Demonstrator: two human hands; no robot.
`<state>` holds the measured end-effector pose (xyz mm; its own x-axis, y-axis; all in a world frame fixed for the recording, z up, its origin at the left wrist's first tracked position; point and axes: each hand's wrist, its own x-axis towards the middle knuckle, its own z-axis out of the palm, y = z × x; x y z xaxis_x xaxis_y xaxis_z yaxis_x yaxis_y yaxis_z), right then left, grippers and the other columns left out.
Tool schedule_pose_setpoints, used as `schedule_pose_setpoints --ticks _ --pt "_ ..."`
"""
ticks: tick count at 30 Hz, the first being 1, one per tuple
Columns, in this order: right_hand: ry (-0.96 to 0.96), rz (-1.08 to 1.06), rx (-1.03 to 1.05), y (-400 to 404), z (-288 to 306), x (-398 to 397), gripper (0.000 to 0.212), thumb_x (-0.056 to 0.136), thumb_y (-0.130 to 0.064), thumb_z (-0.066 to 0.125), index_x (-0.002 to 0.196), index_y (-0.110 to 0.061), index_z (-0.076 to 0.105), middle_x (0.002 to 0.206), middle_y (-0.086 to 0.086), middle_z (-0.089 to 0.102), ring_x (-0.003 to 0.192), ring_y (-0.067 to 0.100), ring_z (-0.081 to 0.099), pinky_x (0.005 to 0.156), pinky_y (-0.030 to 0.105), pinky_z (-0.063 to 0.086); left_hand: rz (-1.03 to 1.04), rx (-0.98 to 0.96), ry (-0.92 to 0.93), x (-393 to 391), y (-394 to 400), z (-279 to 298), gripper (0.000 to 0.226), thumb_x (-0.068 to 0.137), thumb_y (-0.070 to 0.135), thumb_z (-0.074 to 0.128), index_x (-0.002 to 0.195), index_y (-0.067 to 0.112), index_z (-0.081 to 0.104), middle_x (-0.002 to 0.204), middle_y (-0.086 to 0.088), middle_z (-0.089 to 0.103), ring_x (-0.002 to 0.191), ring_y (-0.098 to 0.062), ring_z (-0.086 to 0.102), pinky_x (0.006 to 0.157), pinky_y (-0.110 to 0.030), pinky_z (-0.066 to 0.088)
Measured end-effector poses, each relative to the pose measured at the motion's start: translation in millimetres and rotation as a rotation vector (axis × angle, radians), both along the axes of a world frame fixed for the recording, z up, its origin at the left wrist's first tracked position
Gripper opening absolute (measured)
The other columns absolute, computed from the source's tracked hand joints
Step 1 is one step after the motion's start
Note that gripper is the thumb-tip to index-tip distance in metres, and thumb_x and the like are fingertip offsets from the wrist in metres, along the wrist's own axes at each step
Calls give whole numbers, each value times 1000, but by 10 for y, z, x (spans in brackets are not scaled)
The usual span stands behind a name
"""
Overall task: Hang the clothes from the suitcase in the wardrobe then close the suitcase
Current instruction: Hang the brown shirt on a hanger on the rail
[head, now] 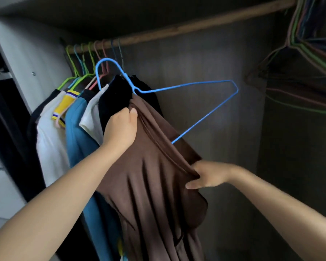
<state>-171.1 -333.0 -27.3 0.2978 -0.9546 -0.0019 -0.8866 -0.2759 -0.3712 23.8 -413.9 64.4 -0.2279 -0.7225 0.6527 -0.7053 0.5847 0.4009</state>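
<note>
Wardrobe rod [196, 25] at 12 o'clock; left hand [120, 129] and right hand [207, 176] gripping brown garment [151, 176] half-threaded on blue hanger [177, 87], likely slipping off if tugged.

A wooden wardrobe rail [196, 25] runs from far left to upper right. At its left end hang coloured wire hangers [87, 59] bearing shirts [51, 144]: white, yellow-trimmed, blue, black. At its right end hangs a bunch of bare wire hangers [299, 53].

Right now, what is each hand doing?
Left hand: grips the brown garment near the blue hanger.
Right hand: pinches the garment's edge.
</note>
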Motion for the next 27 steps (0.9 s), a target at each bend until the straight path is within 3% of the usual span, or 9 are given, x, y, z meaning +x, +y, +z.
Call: schedule_pose_setpoints --ticks 2,6,8,10,12,14,17,24,27 --pt "116 -68 -128 -11 90 -207 30 90 -25 57 104 0 62 101 10 67 91 14 57 71 18 35 -18 31 60 157 -20 -135 43 100 21 29 58 13 28 66 -3 40 75 -23 40 60 -27 17" --pt "-126 -260 -693 62 237 -556 46 72 -42 57 73 3 60 59 -4 50 61 5 47 56 13 29 -48 119 135 457 -76 -382 44 99 20 33 57 12 24 57 -2 31 65 -23 36 60 -30 21" --pt "-292 -432 -777 151 351 -571 32 69 -24 67 88 0 58 67 1 52 65 10 47 55 16 28 -97 146 64 529 -60 -433 44 98 21 34 57 12 23 57 -2 30 57 -18 33 57 -32 24" --pt "-325 -553 -785 192 416 -583 42 72 -2 68 110 3 53 80 11 55 67 21 49 60 19 26 -126 160 13 576 -42 -453 44 98 21 35 57 13 23 56 -1 29 52 -13 29 52 -28 22" --pt "-114 -461 -893 224 510 -582 43 70 -17 62 107 4 60 74 16 62 64 24 59 65 19 25 -131 170 -41 631 -63 -457 43 98 22 34 57 14 25 56 0 31 52 -12 30 50 -24 22" --pt "161 -291 -883 217 526 -546 40 66 -27 46 77 3 69 57 15 64 52 25 64 60 24 22 -130 177 -96 673 -92 -463 43 98 21 34 57 14 26 56 1 34 52 -11 33 52 -26 25" --pt "292 -57 -776 197 602 -256 30 64 -23 40 49 -2 55 43 11 52 42 23 53 52 28 26 -174 117 -207 541 8 -445 38 99 22 33 61 16 35 63 -3 46 64 -22 49 60 -33 31" --pt "-58 97 -897 160 983 211 25 62 -22 38 62 -3 54 51 5 49 57 12 43 53 5 31 -301 53 -332 209 235 -361 27 93 32 38 93 9 53 97 -17 64 87 -32 59 72 -37 46" --pt "-94 113 -869 121 1062 356 26 61 -22 39 66 0 52 64 -1 45 61 4 36 59 6 31 -294 -14 -300 80 304 -267 25 97 29 35 82 12 44 97 -18 63 88 -35 58 71 -39 43"
